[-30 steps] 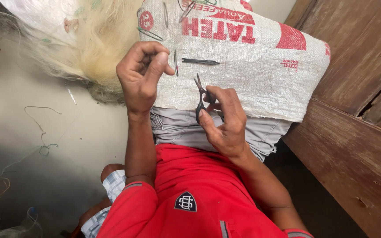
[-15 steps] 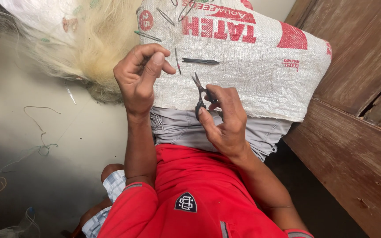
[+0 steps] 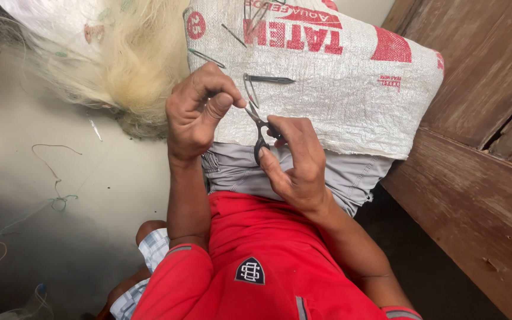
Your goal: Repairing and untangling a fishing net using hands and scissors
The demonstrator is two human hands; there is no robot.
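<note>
Head view: our right hand (image 3: 294, 163) grips small dark metal scissors (image 3: 260, 127), blades barely parted, while our left hand (image 3: 194, 112) pinches something too fine to make out, just beside the tips. We would judge short, steady snips best. Under both lies a white woven sack (image 3: 351, 89) with red print, pale netting (image 3: 131, 65) far left.

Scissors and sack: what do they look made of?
Scissors in the right hand: dark, dull metal, blades and loops alike, apparently uncoated. Sack: woven plastic, probably, judging by the fine white criss-cross weave with red print and a frayed lower edge.
</note>
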